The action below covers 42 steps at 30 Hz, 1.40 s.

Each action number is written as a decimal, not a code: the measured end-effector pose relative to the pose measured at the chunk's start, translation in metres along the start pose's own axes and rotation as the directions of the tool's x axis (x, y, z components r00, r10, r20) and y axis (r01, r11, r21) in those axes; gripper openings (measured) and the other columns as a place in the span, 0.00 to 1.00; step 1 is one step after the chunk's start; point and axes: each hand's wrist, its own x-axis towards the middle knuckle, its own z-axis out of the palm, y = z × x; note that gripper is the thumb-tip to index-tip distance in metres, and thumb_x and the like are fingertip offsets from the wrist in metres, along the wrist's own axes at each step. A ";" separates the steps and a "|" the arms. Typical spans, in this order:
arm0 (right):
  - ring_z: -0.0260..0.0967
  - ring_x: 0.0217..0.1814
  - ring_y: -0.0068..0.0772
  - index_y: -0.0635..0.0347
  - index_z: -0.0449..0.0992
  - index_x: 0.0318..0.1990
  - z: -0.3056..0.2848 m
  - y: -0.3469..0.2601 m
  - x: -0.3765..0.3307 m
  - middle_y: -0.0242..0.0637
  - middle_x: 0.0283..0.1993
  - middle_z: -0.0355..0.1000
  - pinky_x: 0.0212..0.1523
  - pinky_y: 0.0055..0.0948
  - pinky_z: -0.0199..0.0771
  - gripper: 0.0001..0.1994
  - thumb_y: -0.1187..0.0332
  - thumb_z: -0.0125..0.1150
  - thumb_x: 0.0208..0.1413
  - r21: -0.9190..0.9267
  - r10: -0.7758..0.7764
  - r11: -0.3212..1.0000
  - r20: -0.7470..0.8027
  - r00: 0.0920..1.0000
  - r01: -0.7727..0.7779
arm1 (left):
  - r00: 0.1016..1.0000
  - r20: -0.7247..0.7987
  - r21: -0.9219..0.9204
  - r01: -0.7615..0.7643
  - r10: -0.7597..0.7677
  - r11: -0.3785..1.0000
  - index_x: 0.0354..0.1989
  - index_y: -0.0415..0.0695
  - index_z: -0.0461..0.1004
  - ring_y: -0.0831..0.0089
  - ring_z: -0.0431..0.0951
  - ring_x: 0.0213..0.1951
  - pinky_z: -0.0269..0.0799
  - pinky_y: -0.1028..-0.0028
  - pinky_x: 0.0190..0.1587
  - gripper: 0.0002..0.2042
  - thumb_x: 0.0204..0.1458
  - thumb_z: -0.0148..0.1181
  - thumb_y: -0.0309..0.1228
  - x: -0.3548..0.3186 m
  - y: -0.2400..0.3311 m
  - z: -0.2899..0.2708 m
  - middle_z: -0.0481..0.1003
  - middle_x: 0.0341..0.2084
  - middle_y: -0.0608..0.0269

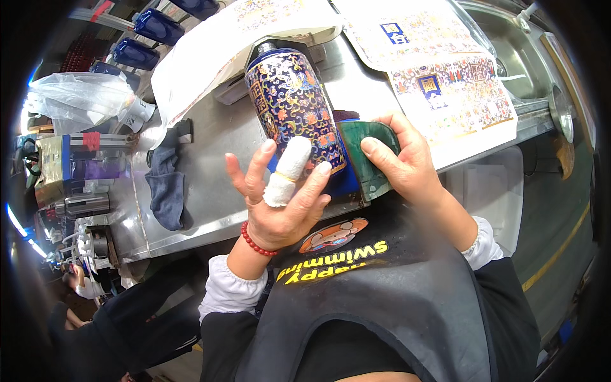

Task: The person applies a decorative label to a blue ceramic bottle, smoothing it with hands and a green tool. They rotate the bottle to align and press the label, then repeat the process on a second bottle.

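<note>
Lying neck-away on the steel bench [210, 146], the blue floral-patterned ceramic bottle [294, 105] touches the splayed left hand [280, 191]; the right hand [404, 162] grips a green pad [369, 159] beside it.

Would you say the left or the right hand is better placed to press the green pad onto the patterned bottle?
Probably the right hand: it already grips the green pad beside the patterned bottle. The left hand is open-fingered at the bottle's base.

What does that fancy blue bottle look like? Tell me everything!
The bottle is a tall, round, glossy cylinder, dark blue with gold, orange and red flower patterns all over. It lies tilted on the metal table, its narrow dark neck pointing away. The left hand, one finger wrapped in white, touches its near end. The right hand presses a green pad beside it.
</note>
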 end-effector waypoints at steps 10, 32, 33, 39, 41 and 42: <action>0.70 0.44 0.15 0.64 0.71 0.51 -0.002 0.006 -0.001 0.31 0.44 0.75 0.47 0.20 0.73 0.12 0.70 0.61 0.65 -0.001 -0.024 1.000 -0.015 1.000 0.024 | 0.998 -0.026 0.006 0.059 -0.059 0.998 0.46 0.59 0.85 0.53 0.62 0.67 0.29 0.39 0.74 0.15 0.48 0.68 0.43 0.007 0.006 -0.001 0.75 0.55 0.59; 0.72 0.39 0.24 0.64 0.75 0.45 -0.003 -0.006 -0.037 0.36 0.36 0.76 0.40 0.27 0.73 0.12 0.66 0.66 0.60 -0.122 0.026 0.992 0.156 0.987 -0.007 | 0.987 -0.023 -0.163 0.155 -0.161 0.974 0.51 0.52 0.81 0.50 0.56 0.70 0.31 0.51 0.75 0.18 0.57 0.64 0.48 -0.003 -0.002 -0.001 0.73 0.61 0.45; 0.72 0.39 0.23 0.64 0.75 0.46 -0.003 -0.006 -0.038 0.36 0.37 0.76 0.41 0.27 0.73 0.12 0.66 0.66 0.61 -0.112 0.053 0.993 0.157 0.986 -0.036 | 0.986 -0.027 -0.164 0.156 -0.162 0.974 0.51 0.52 0.81 0.50 0.56 0.70 0.31 0.51 0.75 0.18 0.57 0.64 0.48 -0.003 -0.002 -0.001 0.73 0.61 0.45; 0.69 0.41 0.16 0.63 0.73 0.48 0.000 -0.004 -0.042 0.30 0.39 0.75 0.42 0.22 0.72 0.11 0.68 0.64 0.64 0.195 0.208 0.949 0.209 0.956 -0.249 | 0.985 -0.042 -0.183 0.155 -0.165 0.971 0.50 0.52 0.82 0.51 0.56 0.70 0.31 0.52 0.75 0.18 0.57 0.64 0.47 -0.004 -0.002 0.001 0.74 0.60 0.45; 0.69 0.42 0.15 0.63 0.73 0.48 0.001 -0.004 -0.042 0.29 0.39 0.74 0.42 0.20 0.72 0.11 0.68 0.64 0.64 0.213 0.224 0.938 0.231 0.947 -0.274 | 0.985 -0.044 -0.185 0.157 -0.167 0.970 0.50 0.52 0.82 0.50 0.56 0.70 0.31 0.52 0.75 0.18 0.57 0.64 0.47 -0.005 -0.002 0.000 0.74 0.60 0.45; 0.69 0.42 0.14 0.63 0.73 0.48 0.001 -0.004 -0.042 0.29 0.40 0.74 0.42 0.20 0.72 0.10 0.69 0.63 0.65 0.225 0.229 0.933 0.238 0.944 -0.283 | 0.985 -0.045 -0.185 0.158 -0.169 0.970 0.50 0.52 0.82 0.50 0.56 0.70 0.31 0.52 0.75 0.18 0.57 0.64 0.47 -0.005 -0.002 0.000 0.74 0.60 0.45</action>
